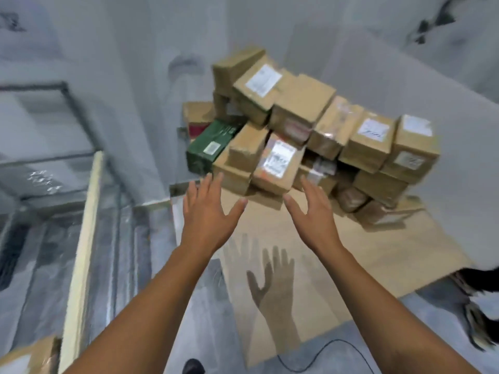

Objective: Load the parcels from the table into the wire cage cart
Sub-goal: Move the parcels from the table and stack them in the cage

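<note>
Left hand (209, 209), right hand (310, 211), fingers spread, empty

Pale grey walls (129, 55), grey floor (208, 314) with a thin black cable (334, 340), bright even light.

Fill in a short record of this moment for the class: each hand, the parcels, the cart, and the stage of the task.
Left hand: open, fingers spread, holds nothing
Right hand: open, holds nothing
Parcels: pile of brown cardboard boxes, with one dark green box at its left, on the table's brown sheet
Cart: grey wire cage cart, left of the table, blurred
Stage: both hands hover just short of the pile; nothing lifted yet
</note>
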Tool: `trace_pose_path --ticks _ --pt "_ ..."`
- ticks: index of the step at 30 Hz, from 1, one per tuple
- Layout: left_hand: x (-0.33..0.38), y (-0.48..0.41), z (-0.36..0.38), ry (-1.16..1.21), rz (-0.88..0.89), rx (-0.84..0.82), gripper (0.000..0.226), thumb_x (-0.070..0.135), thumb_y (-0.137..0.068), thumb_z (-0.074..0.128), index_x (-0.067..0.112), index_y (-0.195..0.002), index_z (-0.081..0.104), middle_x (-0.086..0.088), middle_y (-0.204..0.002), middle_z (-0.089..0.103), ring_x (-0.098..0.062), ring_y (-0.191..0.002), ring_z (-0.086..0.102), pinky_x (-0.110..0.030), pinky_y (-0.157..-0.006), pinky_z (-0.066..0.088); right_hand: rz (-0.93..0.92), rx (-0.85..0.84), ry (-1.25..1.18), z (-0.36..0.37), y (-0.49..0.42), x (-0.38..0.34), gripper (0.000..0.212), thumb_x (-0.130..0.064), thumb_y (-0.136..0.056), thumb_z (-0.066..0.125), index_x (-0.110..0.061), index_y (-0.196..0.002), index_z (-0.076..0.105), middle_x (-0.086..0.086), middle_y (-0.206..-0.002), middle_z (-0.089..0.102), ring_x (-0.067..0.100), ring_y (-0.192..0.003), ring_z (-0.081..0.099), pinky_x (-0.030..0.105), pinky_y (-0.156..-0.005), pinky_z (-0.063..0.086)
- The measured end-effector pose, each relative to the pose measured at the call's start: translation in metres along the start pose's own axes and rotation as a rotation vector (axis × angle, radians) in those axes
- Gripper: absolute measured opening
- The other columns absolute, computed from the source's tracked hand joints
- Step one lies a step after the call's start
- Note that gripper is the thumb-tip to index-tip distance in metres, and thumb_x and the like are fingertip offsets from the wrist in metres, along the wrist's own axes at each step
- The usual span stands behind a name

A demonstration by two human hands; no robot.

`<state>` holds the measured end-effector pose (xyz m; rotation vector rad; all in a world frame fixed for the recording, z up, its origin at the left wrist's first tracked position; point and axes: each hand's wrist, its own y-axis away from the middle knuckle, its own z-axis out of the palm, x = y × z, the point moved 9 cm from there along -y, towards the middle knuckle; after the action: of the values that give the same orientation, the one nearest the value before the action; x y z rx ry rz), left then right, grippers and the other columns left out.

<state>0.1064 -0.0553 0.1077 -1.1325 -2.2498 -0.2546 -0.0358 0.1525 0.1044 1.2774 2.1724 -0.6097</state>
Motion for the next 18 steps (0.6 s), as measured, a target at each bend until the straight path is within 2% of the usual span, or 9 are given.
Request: trace_pose_path --ticks 4,9,12,16,18 --pt "0.044 -0.028 0.012 0.110 0.118 -0.069 0.080 0.067 -0.096 0.048 0.025 -0.161 0.029 -0.003 -0.170 0.023 -0.030 -0.158 0.010 -0.051 -0.127 0.014 0.132 0.127 -0.046 -0.047 -0.004 0.020 0.069 -0.059 -0.102 0.051 -0.035 -0.163 0.029 -0.005 -0.172 0.024 0.018 -0.160 0.013 0.043 -0.128 0.016" --pt "0.100 -0.059 0.040 0.198 0.274 -0.180 0.084 0.075 -0.091 0.045 0.023 -0.156 0.037 -0.007 -0.159 0.040 -0.030 -0.149 0.029 -0.056 -0.119 0.032 0.253 0.261 -0.032 -0.101 0.005 0.046 0.070 -0.058 -0.103 0.051 -0.033 -0.164 0.029 -0.002 -0.172 0.023 0.019 -0.160 0.012 0.044 -0.128 0.016" --pt "0.143 -0.058 0.059 0.240 0.344 -0.224 0.078 0.064 -0.096 0.053 0.019 -0.158 0.036 -0.006 -0.163 0.036 -0.025 -0.152 0.025 -0.050 -0.123 0.027 0.310 0.316 0.004 -0.134 0.012 0.064 0.072 -0.062 -0.101 0.049 -0.031 -0.163 0.029 0.001 -0.172 0.025 0.020 -0.160 0.015 0.045 -0.128 0.016" --pt "0.197 -0.057 0.082 0.263 0.429 -0.285 0.078 0.064 -0.097 0.050 0.023 -0.160 0.030 -0.003 -0.167 0.028 -0.021 -0.155 0.019 -0.048 -0.125 0.025 0.358 0.436 -0.034 -0.180 0.012 0.087 0.072 -0.062 -0.101 0.049 -0.030 -0.163 0.031 0.001 -0.168 0.031 0.022 -0.156 0.022 0.051 -0.126 0.025" --pt "0.219 -0.061 0.093 0.253 0.446 -0.303 0.078 0.064 -0.097 0.049 0.024 -0.161 0.028 -0.003 -0.167 0.026 -0.022 -0.155 0.017 -0.048 -0.125 0.024 0.380 0.460 -0.054 -0.194 0.007 0.100 0.070 -0.059 -0.102 0.049 -0.028 -0.163 0.031 0.001 -0.167 0.032 0.022 -0.155 0.023 0.046 -0.126 0.025"
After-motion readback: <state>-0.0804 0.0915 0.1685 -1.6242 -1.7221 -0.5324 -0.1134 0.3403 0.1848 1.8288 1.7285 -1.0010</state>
